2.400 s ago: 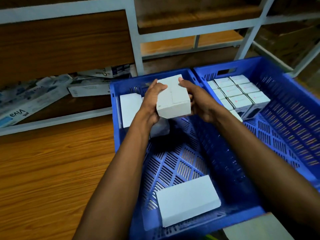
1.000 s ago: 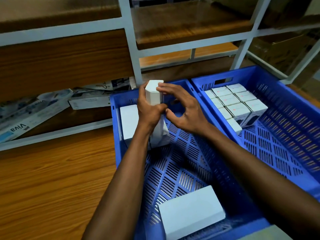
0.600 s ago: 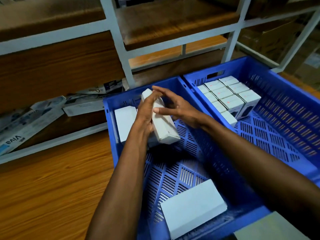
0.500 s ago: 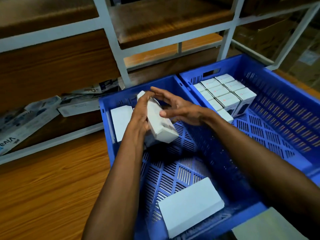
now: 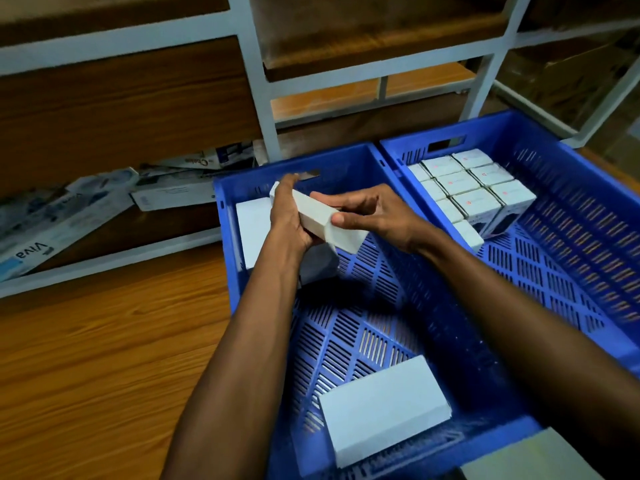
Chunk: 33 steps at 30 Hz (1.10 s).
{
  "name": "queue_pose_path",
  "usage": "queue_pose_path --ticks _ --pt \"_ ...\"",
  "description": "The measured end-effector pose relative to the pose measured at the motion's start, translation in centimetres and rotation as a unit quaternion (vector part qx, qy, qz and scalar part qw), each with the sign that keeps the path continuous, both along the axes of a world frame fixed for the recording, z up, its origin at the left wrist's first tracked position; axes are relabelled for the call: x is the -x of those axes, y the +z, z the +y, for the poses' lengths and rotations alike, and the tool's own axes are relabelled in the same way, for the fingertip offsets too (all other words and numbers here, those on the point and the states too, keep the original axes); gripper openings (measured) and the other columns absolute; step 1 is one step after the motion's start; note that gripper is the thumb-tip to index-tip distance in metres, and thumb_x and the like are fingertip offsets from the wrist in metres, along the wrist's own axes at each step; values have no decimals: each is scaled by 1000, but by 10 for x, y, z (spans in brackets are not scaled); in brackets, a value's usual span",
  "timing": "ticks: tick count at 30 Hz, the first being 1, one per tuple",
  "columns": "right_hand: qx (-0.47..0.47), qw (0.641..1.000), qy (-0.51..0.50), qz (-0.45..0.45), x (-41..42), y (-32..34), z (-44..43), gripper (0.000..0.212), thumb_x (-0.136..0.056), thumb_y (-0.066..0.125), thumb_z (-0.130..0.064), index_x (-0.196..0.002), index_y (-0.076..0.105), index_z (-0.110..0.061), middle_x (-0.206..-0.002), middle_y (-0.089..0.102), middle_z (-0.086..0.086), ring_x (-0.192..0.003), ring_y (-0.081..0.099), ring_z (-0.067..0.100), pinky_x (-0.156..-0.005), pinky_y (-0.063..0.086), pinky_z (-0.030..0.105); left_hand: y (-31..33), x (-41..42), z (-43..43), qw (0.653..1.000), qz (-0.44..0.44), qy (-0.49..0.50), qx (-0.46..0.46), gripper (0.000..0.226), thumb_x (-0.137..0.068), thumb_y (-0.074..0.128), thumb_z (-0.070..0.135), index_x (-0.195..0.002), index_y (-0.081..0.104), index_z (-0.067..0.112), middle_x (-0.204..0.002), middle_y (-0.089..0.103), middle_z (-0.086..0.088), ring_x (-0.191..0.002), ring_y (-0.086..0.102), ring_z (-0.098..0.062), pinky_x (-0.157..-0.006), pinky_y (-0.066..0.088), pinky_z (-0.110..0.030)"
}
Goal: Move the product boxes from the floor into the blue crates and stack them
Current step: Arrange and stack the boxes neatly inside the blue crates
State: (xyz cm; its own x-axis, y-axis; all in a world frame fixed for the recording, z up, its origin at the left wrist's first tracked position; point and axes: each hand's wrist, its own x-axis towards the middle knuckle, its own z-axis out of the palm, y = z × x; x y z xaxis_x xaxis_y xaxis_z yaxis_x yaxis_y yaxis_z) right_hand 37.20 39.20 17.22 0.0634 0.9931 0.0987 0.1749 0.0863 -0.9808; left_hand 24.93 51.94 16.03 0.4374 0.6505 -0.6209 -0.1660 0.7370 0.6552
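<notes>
Both hands on white box (image 5: 323, 225), tilted, above far end of left crate (image 5: 227, 261).
Grip: left hand (image 5: 289, 220) fingers wrap its far half, right hand (image 5: 377, 216) fingers pinch the near corner. In that crate, second box (image 5: 252, 230) against far-left wall, flat box (image 5: 381, 407) by near rim, slotted floor open between; right crate (image 5: 575, 216) just beside.

Left hand (image 5: 287, 220) grips tilted white cardboard box (image 5: 325, 223) above left blue slatted plastic crate (image 5: 228, 271); right hand (image 5: 374, 213) pinches box too. Flat white box (image 5: 381, 407) lies at crate's near end. Right blue crate (image 5: 571, 188) holds packed small white boxes (image 5: 474, 192).
</notes>
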Motion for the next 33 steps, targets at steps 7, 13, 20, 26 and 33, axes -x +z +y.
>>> queue_pose_path --ticks 7,13,20,26,33 --pt "32 974 -192 118 1 23 4 39 -104 49 -51 -138 60 -35 -122 65 9 -94 74 34 -64 62 60 9 4 -10 942 189 96 -262 83 -57 66 86 -124 48 40 -123 58 -9 -104 62 -28 -89 57 -50" --pt "167 976 -108 92 -5 36 -14 46 -89 79 -28 -130 58 -25 -111 73 16 -76 73 38 -67 65 48 9 0 -13 889 269 44 -369 79 -72 59 82 -137 53 38 -133 58 -3 -116 59 -24 -101 51 -45" --pt "181 926 -277 182 5 29 -9 41 -100 62 -16 -131 48 6 -121 65 22 -82 76 29 -62 65 43 14 -2 -20 967 74 -149 -191 24 -99 61 24 -114 66 7 -99 67 -10 -87 65 -27 -52 57 -29" --pt "247 930 -268 40 8 25 -15 53 -92 76 -26 -129 38 -22 -115 64 12 -79 74 29 -65 65 47 18 -1 -33 960 66 -217 -166 28 -98 64 21 -119 64 2 -66 71 -4 -59 71 -18 -49 57 -30" --pt "223 918 -304 -128 11 5 -8 52 -76 75 -33 -117 43 -35 -133 53 7 -99 69 33 -78 63 45 10 6 -27 918 223 -180 -273 14 -92 64 13 -95 70 2 -95 75 -24 -65 74 -34 -58 63 -48"
